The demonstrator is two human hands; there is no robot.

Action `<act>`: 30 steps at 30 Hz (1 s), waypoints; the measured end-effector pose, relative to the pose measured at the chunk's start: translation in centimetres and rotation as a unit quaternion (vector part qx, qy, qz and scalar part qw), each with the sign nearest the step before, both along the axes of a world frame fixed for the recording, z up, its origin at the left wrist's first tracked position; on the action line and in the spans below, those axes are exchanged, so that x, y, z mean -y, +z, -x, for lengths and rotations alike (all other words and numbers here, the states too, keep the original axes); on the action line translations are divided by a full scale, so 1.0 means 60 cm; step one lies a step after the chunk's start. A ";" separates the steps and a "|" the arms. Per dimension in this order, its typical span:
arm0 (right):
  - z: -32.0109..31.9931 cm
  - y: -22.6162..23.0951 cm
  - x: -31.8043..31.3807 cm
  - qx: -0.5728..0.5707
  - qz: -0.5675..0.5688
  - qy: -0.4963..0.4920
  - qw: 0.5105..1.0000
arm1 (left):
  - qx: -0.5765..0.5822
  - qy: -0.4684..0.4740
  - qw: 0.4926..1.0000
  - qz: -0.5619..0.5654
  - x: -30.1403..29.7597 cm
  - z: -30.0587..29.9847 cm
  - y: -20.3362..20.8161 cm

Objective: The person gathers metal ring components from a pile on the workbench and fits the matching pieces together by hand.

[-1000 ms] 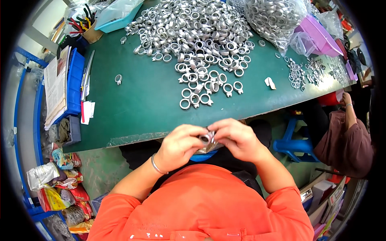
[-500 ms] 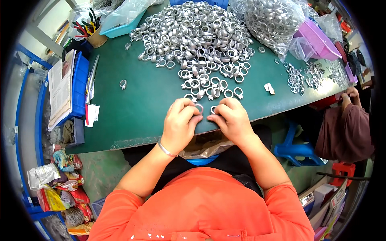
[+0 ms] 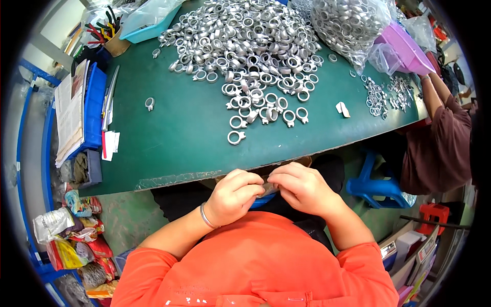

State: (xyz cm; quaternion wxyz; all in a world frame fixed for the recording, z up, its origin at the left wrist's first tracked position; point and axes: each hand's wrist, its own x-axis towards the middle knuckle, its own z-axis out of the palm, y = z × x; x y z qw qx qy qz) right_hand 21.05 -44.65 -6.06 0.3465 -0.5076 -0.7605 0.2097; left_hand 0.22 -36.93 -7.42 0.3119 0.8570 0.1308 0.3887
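My left hand (image 3: 232,197), with a metal bangle on the wrist, and my right hand (image 3: 304,189) are close together in front of my body, just off the table's near edge. Both have curled, pinched fingers; whatever they hold is hidden. Below and between them part of a brownish bag (image 3: 268,189) shows. On the green table (image 3: 179,133) lies a big heap of grey metal ring fittings (image 3: 245,41), each with a small lug. One ring fitting (image 3: 242,135) lies apart, nearest my hands. Another single ring fitting (image 3: 150,107) rests farther left.
A clear bag of ring fittings (image 3: 348,30) and a pink bin (image 3: 409,53) stand back right, near smaller metal parts (image 3: 376,100). A blue tray with papers (image 3: 94,110) and a pot of pliers (image 3: 117,45) are left. A co-worker's brown sleeve (image 3: 445,138) shows right, by a blue stool (image 3: 378,187).
Both hands have drawn back from the table toward my body, off its edge. The rings seen in their fingers are now hidden. At right, the co-worker's arm has reached forward toward the pink bin.
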 end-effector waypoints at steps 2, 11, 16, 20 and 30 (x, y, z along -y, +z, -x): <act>-0.014 0.010 -0.010 0.011 0.000 0.023 1.000 | -0.028 0.011 0.999 -0.019 -0.001 0.001 0.001; 0.006 -0.022 -0.135 0.086 -0.141 -0.228 0.960 | -0.157 0.282 0.946 -0.034 -0.075 -0.019 0.012; 0.012 -0.032 -0.101 -0.038 -0.115 -0.143 0.982 | -0.049 0.166 0.957 0.233 -0.057 0.001 0.019; 0.024 -0.006 -0.062 -0.458 0.157 -0.106 0.869 | 0.065 0.047 0.901 0.426 -0.045 0.009 0.005; 0.001 0.014 -0.037 -0.050 0.006 0.046 0.998 | -0.091 0.048 0.993 0.051 -0.033 0.011 0.021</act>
